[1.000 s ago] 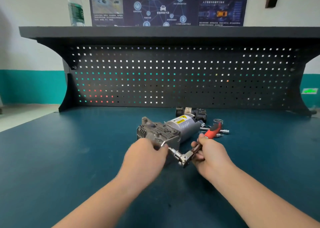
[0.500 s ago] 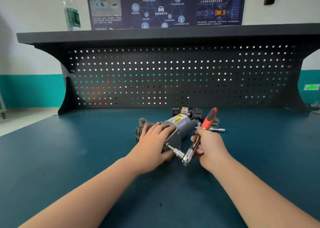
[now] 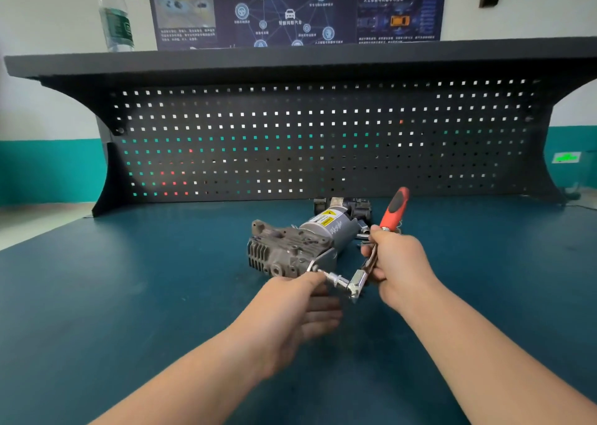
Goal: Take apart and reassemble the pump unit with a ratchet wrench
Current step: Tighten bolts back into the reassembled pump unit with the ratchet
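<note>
The right hand (image 3: pixel 399 263) grips the ratchet wrench (image 3: pixel 371 259). Its socket bar points left into the pump unit (image 3: pixel 300 243), mid-frame. The left hand (image 3: pixel 297 308) pinches that bar.

A dark teal counter (image 3: pixel 129 295) carries a black pegboard back panel (image 3: pixel 323 140) topped by a shelf (image 3: pixel 290 59). Behind are a white wall (image 3: pixel 48 20) with a teal lower band (image 3: pixel 48 169), and a dark poster (image 3: pixel 297 7).
</note>
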Available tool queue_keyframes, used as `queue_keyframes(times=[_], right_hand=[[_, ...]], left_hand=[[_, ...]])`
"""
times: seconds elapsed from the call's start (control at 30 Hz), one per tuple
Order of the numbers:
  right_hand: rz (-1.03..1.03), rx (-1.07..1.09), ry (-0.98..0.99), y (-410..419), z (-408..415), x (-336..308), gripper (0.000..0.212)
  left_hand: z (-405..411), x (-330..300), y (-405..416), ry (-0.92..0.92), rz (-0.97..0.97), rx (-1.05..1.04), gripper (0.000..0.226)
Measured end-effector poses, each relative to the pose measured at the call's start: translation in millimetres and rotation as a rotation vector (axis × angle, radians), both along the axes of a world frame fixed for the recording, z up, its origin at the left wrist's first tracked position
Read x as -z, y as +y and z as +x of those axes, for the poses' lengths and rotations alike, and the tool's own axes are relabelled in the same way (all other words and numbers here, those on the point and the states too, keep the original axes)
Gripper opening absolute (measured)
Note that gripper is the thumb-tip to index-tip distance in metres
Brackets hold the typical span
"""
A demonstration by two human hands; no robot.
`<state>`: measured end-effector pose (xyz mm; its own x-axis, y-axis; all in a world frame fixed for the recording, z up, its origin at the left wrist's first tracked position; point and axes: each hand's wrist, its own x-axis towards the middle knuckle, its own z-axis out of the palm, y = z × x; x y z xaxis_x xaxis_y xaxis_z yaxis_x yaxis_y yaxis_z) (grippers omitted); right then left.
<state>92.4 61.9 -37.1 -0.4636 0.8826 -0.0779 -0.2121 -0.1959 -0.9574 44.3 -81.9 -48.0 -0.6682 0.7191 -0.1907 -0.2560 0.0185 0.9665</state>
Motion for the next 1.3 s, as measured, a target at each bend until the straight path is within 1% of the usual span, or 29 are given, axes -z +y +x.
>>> queue_keyframes(times=[0.03,0.1,0.2,0.27,0.3,0.33,0.43,0.5,0.53,0.6,0.63,0.67,0.7,0.73,0.77,0.8,0.87,0.9,0.93,0.97,1.0,1.03,1.13,1.2,1.23,1.27,1.3], right_hand=[[-0.041,0.007,-0.004,-0.4,-0.3,1.3,0.016],[-0.142,0.003,0.001,-1.3,0.1,3.5,0.016],[-0.261,-0.025,0.072,-2.9,1.6,3.5,0.020],[-0.252,-0.012,0.104,-6.2,2.9,0.0,0.022],[-0.170,0.002,0.115,-7.3,2.8,-1.6,0.022],[-0.029,0.018,0.115,-8.1,2.5,-2.6,0.023],[0.585,0.045,0.093,-18.2,7.3,-8.0,0.025],[0.953,-0.048,0.163,-29.6,14.8,-10.9,0.022],[1.118,-0.108,0.162,-33.8,18.3,-10.5,0.021],[1.375,-0.160,0.083,-40.0,22.0,-7.7,0.021],[1.430,-0.156,0.059,-41.2,21.7,-6.5,0.022],[1.410,-0.145,0.059,-41.5,20.7,-6.4,0.023],[1.325,-0.126,0.079,-38.6,18.7,-6.5,0.023],[1.191,-0.092,0.093,-34.9,16.4,-8.2,0.022],[1.025,-0.041,0.086,-29.0,13.7,-9.6,0.022],[0.806,-0.001,0.069,-21.5,11.2,-10.4,0.022],[0.225,-0.018,0.103,-6.5,5.7,-6.5,0.023],[-0.012,-0.051,0.140,-2.7,3.8,-2.6,0.023],[-0.134,-0.069,0.161,-0.4,2.1,1.4,0.023],[-0.149,-0.082,0.154,0.0,0.5,4.0,0.023],[-0.068,-0.080,0.137,-1.1,0.0,4.9,0.023],[0.091,-0.064,0.127,-3.3,0.5,3.8,0.022],[0.774,-0.040,0.143,-20.9,10.2,-7.1,0.020],[1.175,-0.107,0.154,-35.4,17.1,-6.5,0.016],[1.324,-0.129,0.123,-41.4,18.4,-4.0,0.015],[1.402,-0.120,0.096,-44.9,18.5,-2.0,0.016],[1.395,-0.085,0.080,-44.4,17.1,-1.2,0.017]], left_hand=[[3.0,1.1,4.3,-0.088,0.043,0.055,0.023],[8.6,2.6,13.2,-0.176,0.122,0.053,0.028],[13.1,1.6,26.6,-0.331,0.147,0.005,0.026],[13.8,4.2,32.6,-0.385,0.146,-0.012,0.020],[14.2,6.4,34.1,-0.397,0.154,-0.012,0.019],[14.8,8.1,33.7,-0.411,0.167,-0.007,0.019],[13.9,10.7,30.1,-0.444,0.212,0.005,0.021],[12.8,8.5,26.9,-0.459,0.237,0.033,0.020],[12.2,6.8,25.3,-0.466,0.247,0.053,0.020],[10.8,4.1,22.6,-0.467,0.259,0.080,0.024],[10.1,3.0,21.8,-0.468,0.258,0.086,0.025],[9.8,2.4,21.5,-0.473,0.257,0.089,0.023],[9.5,2.4,22.0,-0.485,0.256,0.086,0.019],[9.1,2.1,22.5,-0.501,0.256,0.077,0.015],[8.4,1.8,23.1,-0.513,0.254,0.069,0.014],[7.6,1.8,24.0,-0.518,0.248,0.062,0.015],[7.1,2.0,25.5,-0.518,0.241,0.058,0.014],[7.1,2.7,25.9,-0.519,0.240,0.059,0.014],[6.9,3.8,26.3,-0.513,0.237,0.060,0.013],[6.6,5.1,26.7,-0.501,0.230,0.058,0.013],[6.4,6.0,27.2,-0.485,0.222,0.052,0.013],[5.8,6.4,27.8,-0.471,0.221,0.044,0.013],[4.2,4.1,27.0,-0.451,0.258,0.026,0.013],[3.3,2.9,25.2,-0.445,0.272,0.050,0.014],[2.7,3.1,24.2,-0.439,0.271,0.066,0.019],[2.6,3.4,23.5,-0.434,0.268,0.071,0.023],[2.3,3.9,23.5,-0.436,0.270,0.058,0.023]])
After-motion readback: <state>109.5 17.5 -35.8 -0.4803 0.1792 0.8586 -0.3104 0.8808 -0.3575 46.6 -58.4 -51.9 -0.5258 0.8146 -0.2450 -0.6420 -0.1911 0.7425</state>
